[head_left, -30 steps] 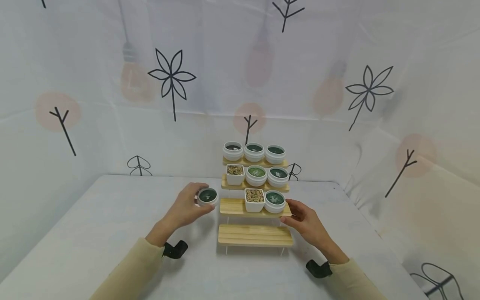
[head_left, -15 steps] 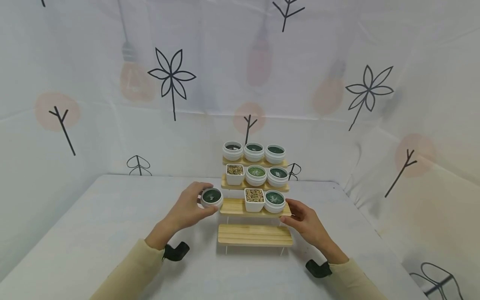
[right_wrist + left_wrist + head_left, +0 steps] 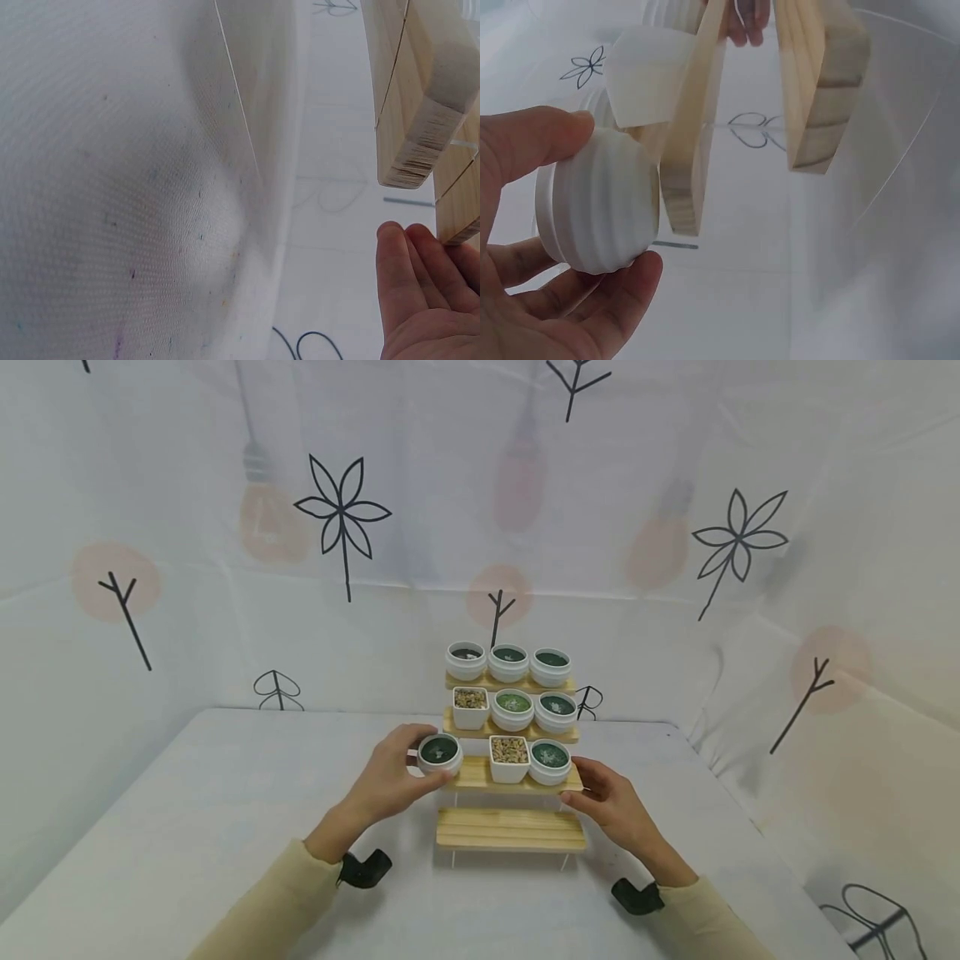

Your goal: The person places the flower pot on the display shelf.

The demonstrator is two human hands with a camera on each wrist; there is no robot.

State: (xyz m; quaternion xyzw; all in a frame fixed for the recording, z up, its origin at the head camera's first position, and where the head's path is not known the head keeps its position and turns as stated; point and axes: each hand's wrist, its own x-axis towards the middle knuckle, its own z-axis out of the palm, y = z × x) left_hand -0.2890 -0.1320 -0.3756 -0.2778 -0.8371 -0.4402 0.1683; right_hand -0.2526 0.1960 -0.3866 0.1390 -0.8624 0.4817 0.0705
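Observation:
My left hand [image 3: 393, 777] holds a small round white ramekin [image 3: 439, 753] with a dark green filling, thumb in front and fingers behind. The ramekin is at the left end of the third wooden shelf [image 3: 475, 772]; whether it touches the wood is unclear. In the left wrist view, its ribbed side [image 3: 607, 202] is close to the plank end [image 3: 681, 187]. On that shelf sit a square white dish [image 3: 509, 761] of brown granules and another green-filled ramekin [image 3: 550, 762]. My right hand [image 3: 615, 806] grips the shelf's right end; its thumb is hidden in the right wrist view.
The two upper shelves bear several ramekins [image 3: 509, 665] and a square dish [image 3: 470, 709]. The lowest shelf [image 3: 510, 830] is bare wood. A white cloth-covered table [image 3: 225, 827] surrounds the stand, and a patterned curtain [image 3: 420, 527] hangs behind.
My left hand has moved right with the ramekin, from beside the stand to the left end of the third shelf. The right hand has stayed at the shelf's right end.

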